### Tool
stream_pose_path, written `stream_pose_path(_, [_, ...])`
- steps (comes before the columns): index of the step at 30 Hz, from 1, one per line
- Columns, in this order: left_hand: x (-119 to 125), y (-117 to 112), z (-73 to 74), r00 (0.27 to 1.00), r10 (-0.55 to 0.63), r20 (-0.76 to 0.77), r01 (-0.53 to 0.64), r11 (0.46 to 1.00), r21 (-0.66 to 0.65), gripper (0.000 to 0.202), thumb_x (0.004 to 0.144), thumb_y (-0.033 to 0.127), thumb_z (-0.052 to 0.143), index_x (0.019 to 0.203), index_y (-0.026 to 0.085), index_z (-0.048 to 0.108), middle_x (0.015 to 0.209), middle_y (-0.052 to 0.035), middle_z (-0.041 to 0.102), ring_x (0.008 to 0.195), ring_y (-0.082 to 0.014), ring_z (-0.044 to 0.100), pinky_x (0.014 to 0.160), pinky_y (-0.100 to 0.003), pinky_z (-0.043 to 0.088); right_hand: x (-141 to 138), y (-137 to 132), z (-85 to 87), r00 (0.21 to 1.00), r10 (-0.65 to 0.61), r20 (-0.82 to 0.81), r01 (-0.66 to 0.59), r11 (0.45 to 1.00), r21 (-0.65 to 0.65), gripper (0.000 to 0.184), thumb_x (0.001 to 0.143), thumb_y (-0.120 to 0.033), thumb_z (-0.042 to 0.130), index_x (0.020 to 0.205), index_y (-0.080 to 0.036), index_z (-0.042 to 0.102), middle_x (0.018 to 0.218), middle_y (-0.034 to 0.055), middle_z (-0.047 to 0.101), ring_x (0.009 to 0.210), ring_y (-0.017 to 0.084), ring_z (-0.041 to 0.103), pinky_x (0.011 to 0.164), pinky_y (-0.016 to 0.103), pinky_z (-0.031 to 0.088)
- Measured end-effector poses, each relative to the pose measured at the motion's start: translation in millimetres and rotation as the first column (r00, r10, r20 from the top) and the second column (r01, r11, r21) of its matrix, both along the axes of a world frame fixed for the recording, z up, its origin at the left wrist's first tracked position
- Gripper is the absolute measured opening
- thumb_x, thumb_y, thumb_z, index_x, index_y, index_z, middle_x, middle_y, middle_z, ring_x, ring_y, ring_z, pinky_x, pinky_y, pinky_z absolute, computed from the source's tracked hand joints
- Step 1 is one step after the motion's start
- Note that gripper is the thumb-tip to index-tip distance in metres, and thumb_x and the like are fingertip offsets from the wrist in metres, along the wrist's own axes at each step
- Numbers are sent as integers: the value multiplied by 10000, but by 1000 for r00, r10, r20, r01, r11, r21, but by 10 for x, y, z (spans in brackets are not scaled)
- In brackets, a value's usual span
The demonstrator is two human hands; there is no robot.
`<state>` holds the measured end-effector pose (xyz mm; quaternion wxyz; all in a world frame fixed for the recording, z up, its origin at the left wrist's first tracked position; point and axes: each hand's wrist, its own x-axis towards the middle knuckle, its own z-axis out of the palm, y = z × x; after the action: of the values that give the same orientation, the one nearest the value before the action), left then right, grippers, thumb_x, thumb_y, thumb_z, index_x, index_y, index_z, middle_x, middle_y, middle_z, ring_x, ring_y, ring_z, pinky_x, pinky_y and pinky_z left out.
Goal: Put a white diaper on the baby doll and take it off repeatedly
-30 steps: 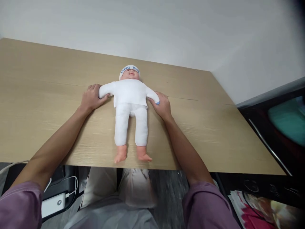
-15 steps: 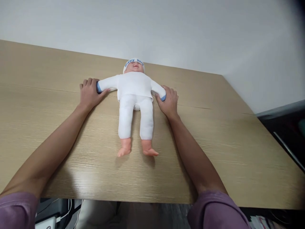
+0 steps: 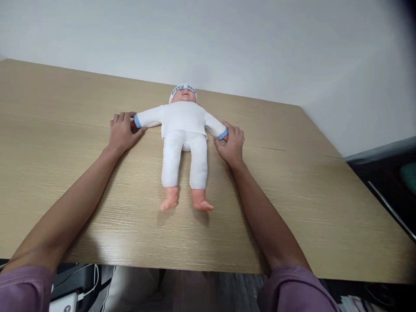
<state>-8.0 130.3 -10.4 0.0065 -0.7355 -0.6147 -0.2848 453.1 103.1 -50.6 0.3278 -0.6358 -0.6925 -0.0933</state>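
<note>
A baby doll [image 3: 184, 119] in a white top, white trousers and a white hat lettered in blue lies on its back, arms spread and bare feet toward me. My left hand [image 3: 122, 132] is closed around the doll's hand at the end of the sleeve on the left, just past its blue cuff [image 3: 138, 121]. On the other side, my right hand [image 3: 232, 142] grips the doll's other hand beside the second blue cuff [image 3: 222, 134]. My fingers partly hide both doll hands.
The doll lies on a wooden table [image 3: 312, 208] that meets a pale wall [image 3: 227, 39] at the back. Below the front edge, a white device [image 3: 63, 303] with a cable sits at the left. A dark object [image 3: 383, 173] stands beyond the right edge.
Both hands have slid outward slightly from the sleeve ends onto the doll's hands, so more of the blue cuffs shows. The view has shifted a little.
</note>
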Motion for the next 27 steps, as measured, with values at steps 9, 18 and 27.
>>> stream_pose_path(9, [-52,-12,-14,1000,-28,14,28,999,20,637,997,553,703,1517,189,652,1530,-223,691,1448,-479,532,1239,-640,401,113,19,-36,994,-24,-102,22,999,-26,575,1037,-439,636,1565,-210,648,1482,195,728,1328,381,595,1199,566,483])
stream_pose_path(18, [274,-658,259,964,-37,262,-26,973,231,615,1083,395,525,1644,147,482,1640,-260,575,1456,-361,598,1284,-556,434,-445,-713,230,960,-58,-273,74,996,49,670,908,-289,612,1567,-186,560,1537,230,666,1456,387,569,1288,653,422])
stream_pose_path(27, [723,-3825,-160,667,-224,710,588,744,-318,552,807,760,799,1282,479,810,1199,-132,806,1190,-458,746,1172,-758,523,-894,-3415,441,895,250,-368,-174,958,229,759,987,-342,719,1642,-681,540,1196,30,864,1116,411,834,977,730,691])
